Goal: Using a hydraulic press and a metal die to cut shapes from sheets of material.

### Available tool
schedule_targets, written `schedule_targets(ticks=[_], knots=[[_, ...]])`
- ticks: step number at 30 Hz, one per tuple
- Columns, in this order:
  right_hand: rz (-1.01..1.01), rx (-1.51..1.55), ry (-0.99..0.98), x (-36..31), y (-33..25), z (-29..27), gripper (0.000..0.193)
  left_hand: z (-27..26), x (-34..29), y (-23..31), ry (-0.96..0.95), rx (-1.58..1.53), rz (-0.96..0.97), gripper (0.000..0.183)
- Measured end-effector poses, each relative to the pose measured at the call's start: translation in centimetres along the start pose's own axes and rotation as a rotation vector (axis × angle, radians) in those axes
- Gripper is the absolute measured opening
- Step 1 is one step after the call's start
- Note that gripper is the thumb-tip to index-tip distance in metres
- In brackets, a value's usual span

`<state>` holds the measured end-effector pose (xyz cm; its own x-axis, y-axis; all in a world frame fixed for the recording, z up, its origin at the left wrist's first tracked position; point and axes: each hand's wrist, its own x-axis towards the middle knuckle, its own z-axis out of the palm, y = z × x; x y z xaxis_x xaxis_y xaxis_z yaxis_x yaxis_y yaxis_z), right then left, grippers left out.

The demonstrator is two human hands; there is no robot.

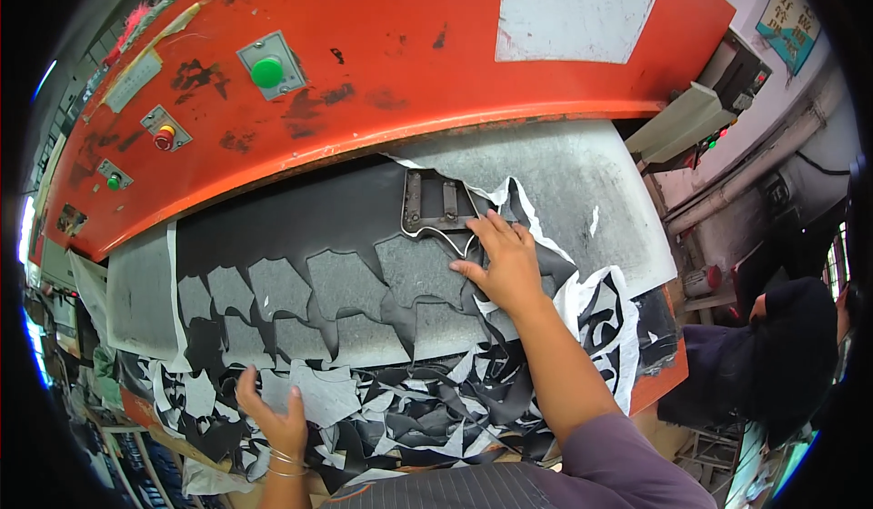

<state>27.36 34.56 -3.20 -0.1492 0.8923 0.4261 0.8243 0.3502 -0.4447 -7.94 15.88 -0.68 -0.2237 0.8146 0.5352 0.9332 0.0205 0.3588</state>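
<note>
A dark metal cutting die [446,201] with crossbars lies on the black sheet material [282,213] on the grey cutting bed. My right hand [506,263] reaches up from the lower right and grips the near right corner of the die, its fingers on the frame and its thumb at the lower edge. My left hand [275,413] is at the near edge of the bed with thumb and fingers apart, holding nothing. Just right of its thumb lie light grey cut pieces [318,394]. Piece-shaped openings in the black sheet show the grey bed beneath.
An orange press beam [382,81] spans the far side, with a green button [267,72] and a red knob [164,138]. Black and white scraps [427,409] heap along the near edge. White trim strips [626,345] hang at the right. Another person [773,363] in dark clothes is at the far right.
</note>
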Motion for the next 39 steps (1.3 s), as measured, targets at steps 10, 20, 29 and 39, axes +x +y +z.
schedule_targets(ticks=[10,20,29,39], knots=[[-0.036,0.119,0.072,0.4,0.2,0.4,0.056,15.2,12.9,10.6,-0.628,-0.445,0.234,0.081],[-0.024,0.143,0.047,0.8,0.3,0.5,0.055,18.3,13.0,11.1,-0.466,-0.52,0.33,0.086],[-0.041,0.089,0.075,0.9,-0.1,1.0,0.054,19.0,12.8,10.3,-0.49,-0.555,0.331,0.086],[-0.014,0.067,0.063,0.8,-0.4,1.1,0.052,18.9,12.9,10.6,-0.56,-0.488,0.337,0.087]])
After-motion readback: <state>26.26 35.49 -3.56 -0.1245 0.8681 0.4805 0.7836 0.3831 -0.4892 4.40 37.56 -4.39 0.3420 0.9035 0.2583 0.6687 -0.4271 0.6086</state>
